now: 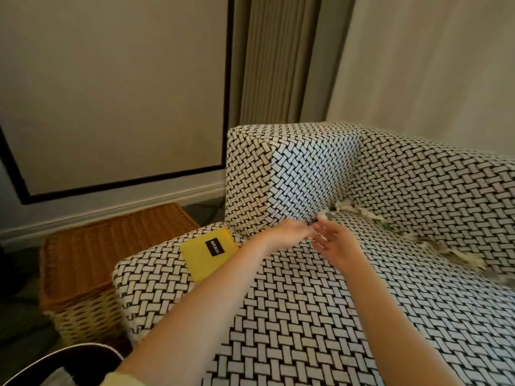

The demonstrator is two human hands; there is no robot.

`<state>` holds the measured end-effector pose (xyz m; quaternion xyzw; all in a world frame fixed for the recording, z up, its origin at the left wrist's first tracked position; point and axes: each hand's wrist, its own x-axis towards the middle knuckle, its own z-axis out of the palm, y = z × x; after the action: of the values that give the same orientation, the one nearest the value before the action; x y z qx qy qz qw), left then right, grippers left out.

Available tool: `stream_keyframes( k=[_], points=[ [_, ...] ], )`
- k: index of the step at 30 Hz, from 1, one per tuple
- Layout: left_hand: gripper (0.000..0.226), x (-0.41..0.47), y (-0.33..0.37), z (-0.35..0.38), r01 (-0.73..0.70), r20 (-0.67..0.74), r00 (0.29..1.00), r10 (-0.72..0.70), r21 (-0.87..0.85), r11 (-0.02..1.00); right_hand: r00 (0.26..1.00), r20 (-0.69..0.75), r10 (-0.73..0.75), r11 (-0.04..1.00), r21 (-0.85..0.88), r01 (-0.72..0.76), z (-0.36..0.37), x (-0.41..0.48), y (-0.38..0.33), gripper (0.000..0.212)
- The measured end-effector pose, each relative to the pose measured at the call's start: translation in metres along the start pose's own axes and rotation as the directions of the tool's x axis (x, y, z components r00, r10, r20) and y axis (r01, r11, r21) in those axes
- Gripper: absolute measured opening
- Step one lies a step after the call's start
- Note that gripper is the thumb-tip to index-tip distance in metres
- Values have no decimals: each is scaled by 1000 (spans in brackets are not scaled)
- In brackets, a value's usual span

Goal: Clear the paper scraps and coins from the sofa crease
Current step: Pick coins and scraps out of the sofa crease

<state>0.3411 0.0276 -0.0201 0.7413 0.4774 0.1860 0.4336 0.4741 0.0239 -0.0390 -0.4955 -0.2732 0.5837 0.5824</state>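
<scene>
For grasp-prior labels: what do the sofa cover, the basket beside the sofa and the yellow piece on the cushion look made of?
Sofa cover: woven fabric, matte; black-and-white basketweave print or weave. Basket: wicker or rattan, slight sheen; fine woven strands, brown top, paler sides. Yellow piece: likely matte cloth, flat, with a black label; blur leaves it open.

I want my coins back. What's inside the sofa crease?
Torn paper scraps line the sofa crease. No coins show; anything deeper is hidden by the seat cushion.
</scene>
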Motion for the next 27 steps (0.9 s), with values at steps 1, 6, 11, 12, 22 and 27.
stream_keyframes(
  k=[1,6,11,12,22,27],
  points=[
    [26,9,2,5,-5,-5,1000,5,46,999,999,-49,-22,997,-70,18,-11,6,-1,16],
    [34,51,0,26,3,-84,996,4,77,997,951,-199,-237,897,-420,136,-52,43,0,21],
    [38,95,3,34,44,-194,980,-52,-47,998,900,-109,-422,663,-714,224,-55,82,-7,18],
    [40,105,4,35,39,-215,975,-52,-64,997,887,-110,-448,639,-734,232,-55,92,-9,18],
    [37,191,-3,54,-102,-338,922,187,252,962,846,117,-520,384,-853,354,-61,166,-26,34],
    [30,218,-14,58,-14,-415,896,156,326,945,861,203,-466,236,-910,342,-68,202,-34,31]
  ],
)
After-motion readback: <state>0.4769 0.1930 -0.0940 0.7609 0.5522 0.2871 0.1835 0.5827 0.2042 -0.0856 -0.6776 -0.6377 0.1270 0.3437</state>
